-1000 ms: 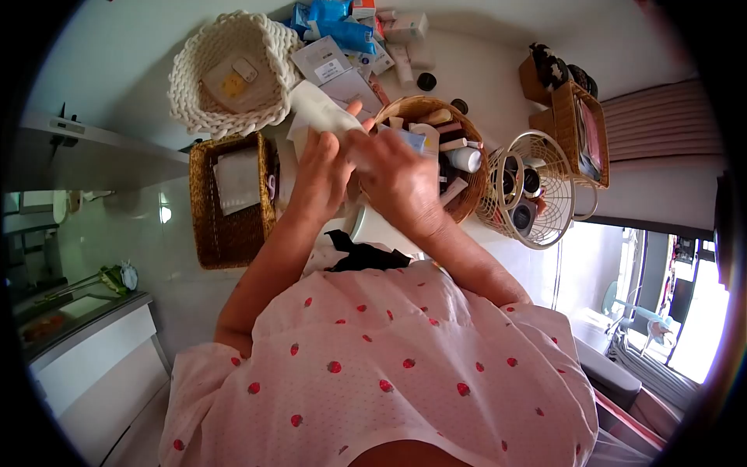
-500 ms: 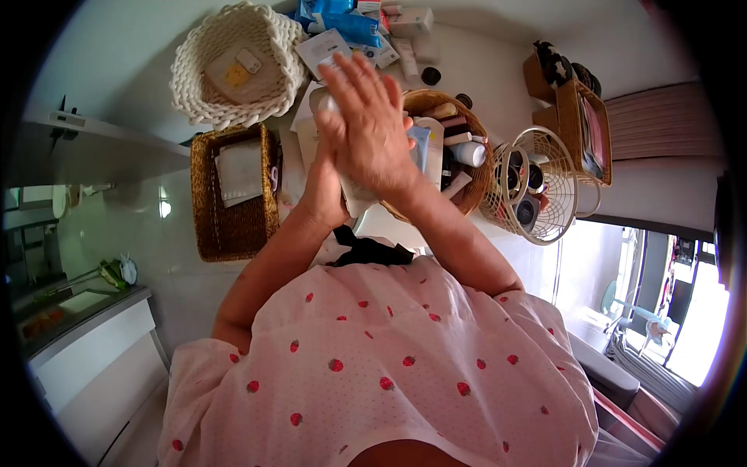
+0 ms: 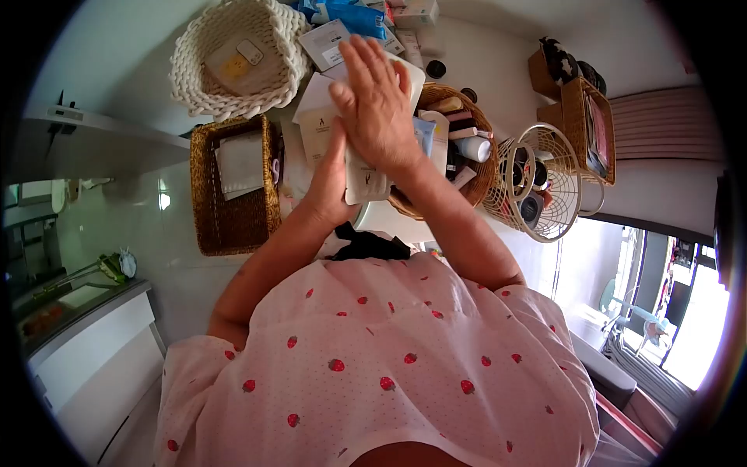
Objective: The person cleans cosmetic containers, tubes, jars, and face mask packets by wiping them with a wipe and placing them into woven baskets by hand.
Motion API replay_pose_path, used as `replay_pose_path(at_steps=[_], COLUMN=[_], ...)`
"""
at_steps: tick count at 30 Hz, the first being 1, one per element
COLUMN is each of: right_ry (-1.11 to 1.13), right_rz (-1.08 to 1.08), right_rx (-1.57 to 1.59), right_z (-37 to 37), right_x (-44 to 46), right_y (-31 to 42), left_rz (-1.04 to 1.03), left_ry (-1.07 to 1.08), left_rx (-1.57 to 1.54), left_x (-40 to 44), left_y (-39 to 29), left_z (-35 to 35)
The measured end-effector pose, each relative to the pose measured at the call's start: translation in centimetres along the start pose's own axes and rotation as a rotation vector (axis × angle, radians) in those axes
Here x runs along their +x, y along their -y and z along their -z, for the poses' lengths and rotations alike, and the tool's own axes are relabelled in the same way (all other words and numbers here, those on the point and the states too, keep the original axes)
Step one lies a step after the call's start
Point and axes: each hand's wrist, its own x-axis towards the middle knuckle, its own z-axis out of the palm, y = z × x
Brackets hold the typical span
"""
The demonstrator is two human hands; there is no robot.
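Observation:
Cream packets sit between and beside my two hands. One packet (image 3: 366,185) shows its lower end below my right hand, and another packet (image 3: 315,128) shows to the left. My left hand (image 3: 331,180) supports the packet from below and the left, thumb upward; its other fingers are hidden behind the packet and my right hand. My right hand (image 3: 375,109) lies over the packet with its fingers stretched out, pointing up and away. A pale, flat piece (image 3: 409,76) sticks out behind the right fingertips.
A white woven basket (image 3: 191,66) stands at the upper left, above a brown basket (image 3: 233,245). Right of my hands are a round wicker basket (image 3: 484,175) of tubes and a wire basket (image 3: 564,222). Blue packs (image 3: 354,17) and boxes lie at the back.
My right hand has gone from bent, blurred fingers to lying stretched over the packet. Both hands have shifted slightly, and more of the cream packets now shows. The whole view has moved a little.

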Motion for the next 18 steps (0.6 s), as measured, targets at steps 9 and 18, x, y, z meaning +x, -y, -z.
replay_pose_path(at_steps=[9,18], right_ry=[0.019,0.040], right_rz=[-0.486,-0.010], right_rx=[0.814,0.153], right_z=[0.7,0.2], right_x=[-1.9,-4.1], right_y=[0.4,0.6], left_rz=[0.050,-0.142], left_ry=[-0.050,-0.249], left_rx=[0.054,0.266], left_x=[-0.8,-0.8], left_y=[0.2,0.8], left_z=[3.9,3.3])
